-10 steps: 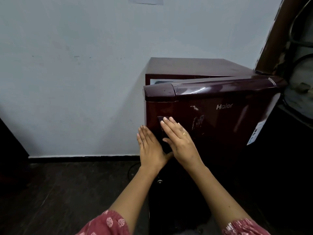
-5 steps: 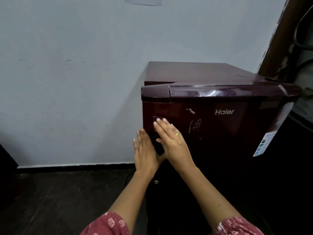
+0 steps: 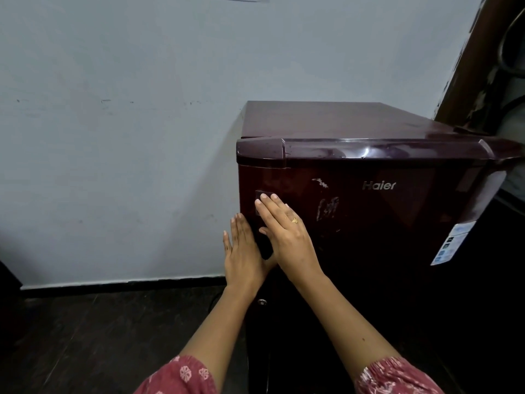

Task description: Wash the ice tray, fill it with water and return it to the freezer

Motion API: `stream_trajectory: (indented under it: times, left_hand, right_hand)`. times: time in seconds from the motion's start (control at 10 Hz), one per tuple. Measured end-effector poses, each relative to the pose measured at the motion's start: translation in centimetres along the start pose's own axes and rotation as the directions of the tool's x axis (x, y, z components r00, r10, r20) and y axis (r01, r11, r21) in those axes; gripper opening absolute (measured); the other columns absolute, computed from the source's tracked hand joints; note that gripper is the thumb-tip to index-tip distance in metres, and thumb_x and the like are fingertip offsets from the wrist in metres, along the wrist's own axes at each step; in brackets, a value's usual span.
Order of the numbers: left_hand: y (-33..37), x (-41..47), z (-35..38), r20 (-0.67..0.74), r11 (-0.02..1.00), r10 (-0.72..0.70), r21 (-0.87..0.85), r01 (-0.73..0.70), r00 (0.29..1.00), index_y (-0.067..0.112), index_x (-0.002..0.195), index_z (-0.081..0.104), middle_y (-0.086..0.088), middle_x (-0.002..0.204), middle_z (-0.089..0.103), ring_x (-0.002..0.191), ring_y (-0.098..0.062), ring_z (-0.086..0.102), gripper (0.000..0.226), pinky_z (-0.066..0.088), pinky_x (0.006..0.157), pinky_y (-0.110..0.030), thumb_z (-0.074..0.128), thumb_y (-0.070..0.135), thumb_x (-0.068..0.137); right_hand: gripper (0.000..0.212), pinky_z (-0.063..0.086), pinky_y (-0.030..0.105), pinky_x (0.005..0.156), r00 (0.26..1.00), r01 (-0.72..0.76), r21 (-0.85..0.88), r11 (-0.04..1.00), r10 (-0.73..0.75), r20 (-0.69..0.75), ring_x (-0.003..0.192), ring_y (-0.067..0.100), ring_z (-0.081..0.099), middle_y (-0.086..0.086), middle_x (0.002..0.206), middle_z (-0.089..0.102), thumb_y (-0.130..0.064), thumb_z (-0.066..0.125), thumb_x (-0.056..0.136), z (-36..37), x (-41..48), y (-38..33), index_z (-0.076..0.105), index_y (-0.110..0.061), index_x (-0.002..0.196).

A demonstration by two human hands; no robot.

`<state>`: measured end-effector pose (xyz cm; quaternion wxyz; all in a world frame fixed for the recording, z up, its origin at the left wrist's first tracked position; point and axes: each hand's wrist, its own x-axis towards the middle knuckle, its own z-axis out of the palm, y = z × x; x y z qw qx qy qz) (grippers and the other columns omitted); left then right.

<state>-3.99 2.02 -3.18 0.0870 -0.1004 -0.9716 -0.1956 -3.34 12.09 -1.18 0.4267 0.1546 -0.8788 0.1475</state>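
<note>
A small dark maroon fridge (image 3: 383,223) stands against the pale wall, its door shut flush with the body. My right hand (image 3: 284,231) lies flat on the door front with straight fingers, over the dark recessed handle (image 3: 262,245) near the door's left edge. My left hand (image 3: 243,251) is flat against the left edge of the door, fingers straight and pointing up. No ice tray is in view.
A pale wall (image 3: 113,137) runs behind and to the left, with a dark skirting strip at its foot. The floor (image 3: 99,336) is dark. A brown door frame (image 3: 477,66) and cables stand at the right. A white label (image 3: 451,245) sticks on the fridge door's right edge.
The fridge door has swung from slightly ajar to fully shut under both flat hands. The gap at its top left has gone.
</note>
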Motion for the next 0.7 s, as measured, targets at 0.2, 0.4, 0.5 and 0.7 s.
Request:
stream_trajectory:
  times: [0.2, 0.4, 0.5, 0.7]
  left_hand:
    - [-0.3, 0.7, 0.4, 0.019, 1.000, 0.000, -0.025, 0.000, 1.000, 0.004, 0.145, -0.019, -0.011, 0.155, -0.019, 0.141, -0.018, -0.022, 0.107, -0.014, 0.115, -0.037, 0.053, 0.053, 0.084]
    - [-0.3, 0.4, 0.0, 0.010, 0.997, 0.011, 0.081, -0.012, 1.000, 0.001, 0.144, -0.019, -0.013, 0.155, -0.017, 0.142, -0.021, -0.021, 0.099, -0.015, 0.113, -0.038, 0.050, 0.048, 0.089]
    - [-0.1, -0.5, -0.1, -0.028, 0.998, 0.048, 0.043, -0.046, 0.998, 0.002, 0.139, -0.027, -0.012, 0.151, -0.028, 0.139, -0.021, -0.027, 0.087, -0.014, 0.116, -0.038, 0.040, 0.037, 0.095]
    - [0.1, -3.2, 1.5, -0.228, 0.986, 0.164, 0.054, -0.156, 0.960, 0.007, 0.133, -0.039, -0.018, 0.149, -0.026, 0.139, -0.028, -0.026, 0.107, -0.016, 0.113, -0.038, 0.055, 0.028, 0.088]
  right_hand:
    - [0.052, 0.031, 0.035, 0.111, 1.000, 0.013, -0.012, 1.000, -0.013, 0.010, 0.136, 0.018, 0.035, 0.002, 0.141, 0.048, -0.008, 0.058, 0.085, 0.4, 0.1, 0.5, 0.044, -0.014, 0.135]
    - [0.050, 0.032, 0.033, 0.109, 0.992, -0.050, 0.002, 0.999, 0.050, 0.113, 0.139, 0.021, 0.030, 0.005, 0.146, 0.041, -0.013, 0.047, 0.089, -0.6, 0.1, -0.6, 0.040, -0.011, 0.138]
    - [0.063, 0.015, 0.030, 0.115, 0.964, -0.102, 0.059, 0.993, 0.084, 0.254, 0.144, 0.013, 0.003, -0.003, 0.156, 0.010, -0.012, 0.048, 0.092, -1.8, -0.4, -1.1, 0.018, -0.017, 0.147]
    - [0.065, 0.005, 0.029, 0.118, 0.882, -0.304, 0.030, 0.952, 0.269, 0.387, 0.142, 0.006, -0.007, -0.011, 0.154, -0.011, -0.022, 0.039, 0.098, -5.3, -5.5, -1.1, -0.003, -0.023, 0.147]
